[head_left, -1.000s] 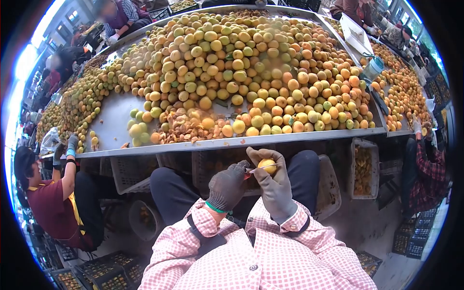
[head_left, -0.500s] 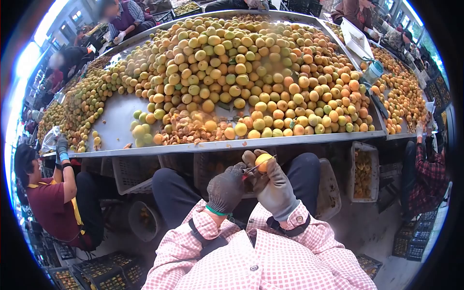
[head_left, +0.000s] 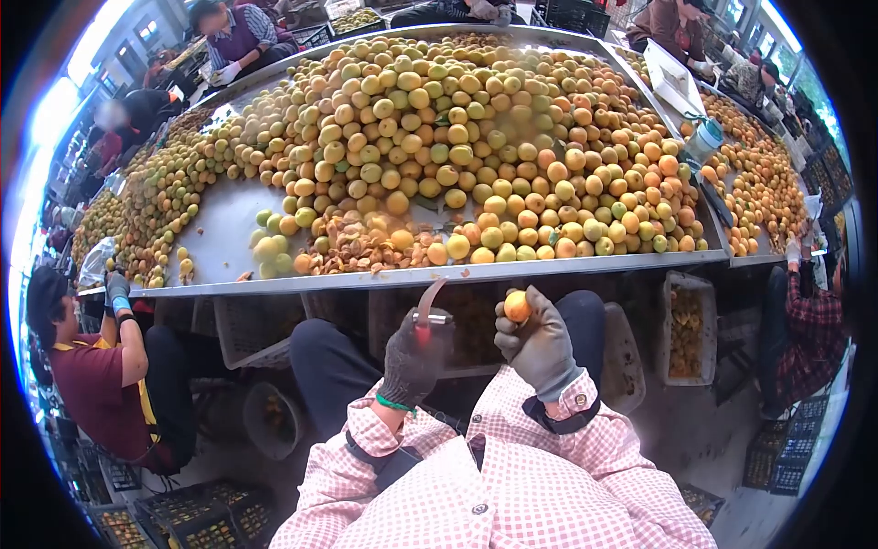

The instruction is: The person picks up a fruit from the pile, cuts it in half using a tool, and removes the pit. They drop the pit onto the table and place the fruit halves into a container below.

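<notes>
My left hand (head_left: pixel 413 359), in a dark knitted glove, is closed around a knife (head_left: pixel 430 297) with a red handle and a curved blade pointing up. In my right hand (head_left: pixel 541 343), gloved in grey, an orange-yellow apricot (head_left: pixel 518 306) is held between thumb and fingers. The two hands are apart, over my lap and just below the table's front edge. Beyond them lies a big heap of apricots (head_left: pixel 402 128) on the metal table (head_left: pixel 233 220). Torn apricot pieces (head_left: pixel 366 243) lie near that edge.
The table's metal rim (head_left: pixel 439 274) runs just past my hands. Crates (head_left: pixel 261 325) stand underneath, a narrow bin of fruit pieces (head_left: pixel 688 329) to the right, and a round bucket (head_left: pixel 273 419) at lower left. A person in maroon (head_left: pixel 101 384) sits at left. A bottle (head_left: pixel 704 139) stands at the right.
My hands have moved apart, and the knife has come away from the apricot, its blade now upright. My right hand has shifted slightly right and turned, still holding the apricot.
</notes>
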A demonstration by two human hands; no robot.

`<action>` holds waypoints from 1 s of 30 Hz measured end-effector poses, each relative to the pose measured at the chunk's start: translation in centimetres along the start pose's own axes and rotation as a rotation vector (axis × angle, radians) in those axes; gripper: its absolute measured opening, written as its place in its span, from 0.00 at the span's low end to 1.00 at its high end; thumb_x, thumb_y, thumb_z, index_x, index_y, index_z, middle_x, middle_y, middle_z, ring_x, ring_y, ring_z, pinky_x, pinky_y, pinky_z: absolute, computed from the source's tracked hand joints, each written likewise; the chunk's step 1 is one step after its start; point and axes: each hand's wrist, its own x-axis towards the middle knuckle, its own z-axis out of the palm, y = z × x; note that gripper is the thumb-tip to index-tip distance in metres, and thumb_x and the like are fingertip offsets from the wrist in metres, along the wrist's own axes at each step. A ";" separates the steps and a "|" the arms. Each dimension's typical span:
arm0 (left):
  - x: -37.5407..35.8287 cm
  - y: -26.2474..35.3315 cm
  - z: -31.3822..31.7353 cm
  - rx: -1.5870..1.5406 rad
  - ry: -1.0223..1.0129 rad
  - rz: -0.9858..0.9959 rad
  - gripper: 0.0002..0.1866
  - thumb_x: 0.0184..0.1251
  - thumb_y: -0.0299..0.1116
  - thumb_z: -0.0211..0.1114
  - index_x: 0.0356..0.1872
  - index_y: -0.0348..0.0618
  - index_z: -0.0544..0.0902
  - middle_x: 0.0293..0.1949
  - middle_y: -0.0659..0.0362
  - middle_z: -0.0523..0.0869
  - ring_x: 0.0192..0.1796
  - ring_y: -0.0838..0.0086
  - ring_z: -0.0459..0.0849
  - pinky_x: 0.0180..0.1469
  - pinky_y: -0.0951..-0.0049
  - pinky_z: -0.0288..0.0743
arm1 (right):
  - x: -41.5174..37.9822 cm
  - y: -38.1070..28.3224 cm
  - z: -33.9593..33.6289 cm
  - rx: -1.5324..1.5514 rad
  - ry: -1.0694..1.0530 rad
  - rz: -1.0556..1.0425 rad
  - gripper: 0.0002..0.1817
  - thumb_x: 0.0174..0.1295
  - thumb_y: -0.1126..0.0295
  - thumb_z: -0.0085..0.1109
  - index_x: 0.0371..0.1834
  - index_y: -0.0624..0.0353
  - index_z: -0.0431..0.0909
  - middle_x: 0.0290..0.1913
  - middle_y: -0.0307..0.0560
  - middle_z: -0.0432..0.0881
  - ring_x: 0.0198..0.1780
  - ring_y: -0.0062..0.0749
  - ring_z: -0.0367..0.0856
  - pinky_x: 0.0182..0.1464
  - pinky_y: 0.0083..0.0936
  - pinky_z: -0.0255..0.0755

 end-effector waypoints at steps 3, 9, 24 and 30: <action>0.5 2.3 0.6 -0.091 -0.097 -0.062 0.14 0.60 0.19 0.62 0.47 0.43 0.76 0.34 0.64 0.79 0.34 0.82 0.78 0.34 0.80 0.74 | -0.5 0.6 0.3 -0.065 0.024 0.036 0.14 0.69 0.57 0.49 0.43 0.57 0.73 0.34 0.42 0.75 0.29 0.23 0.72 0.26 0.14 0.63; 0.9 4.4 1.8 0.205 -0.290 -0.088 0.31 0.49 0.42 0.77 0.52 0.44 0.71 0.40 0.56 0.83 0.44 0.68 0.84 0.48 0.70 0.76 | -1.6 0.8 1.2 -0.190 -0.095 0.145 0.10 0.60 0.75 0.55 0.45 0.56 0.73 0.40 0.44 0.75 0.40 0.25 0.76 0.39 0.20 0.75; 1.5 5.8 1.6 0.563 -0.410 0.280 0.34 0.44 0.50 0.77 0.55 0.51 0.78 0.45 0.53 0.85 0.44 0.58 0.86 0.44 0.65 0.79 | -1.7 2.7 -0.2 -1.621 -0.144 -0.761 0.16 0.52 0.71 0.62 0.43 0.62 0.73 0.41 0.53 0.75 0.44 0.51 0.76 0.48 0.36 0.70; 0.7 3.6 3.0 0.090 -0.359 0.312 0.25 0.54 0.41 0.72 0.53 0.44 0.80 0.47 0.50 0.85 0.47 0.59 0.86 0.47 0.69 0.78 | -1.1 4.7 1.6 -0.983 0.176 -0.685 0.09 0.59 0.67 0.53 0.34 0.63 0.71 0.33 0.51 0.71 0.35 0.45 0.73 0.39 0.33 0.68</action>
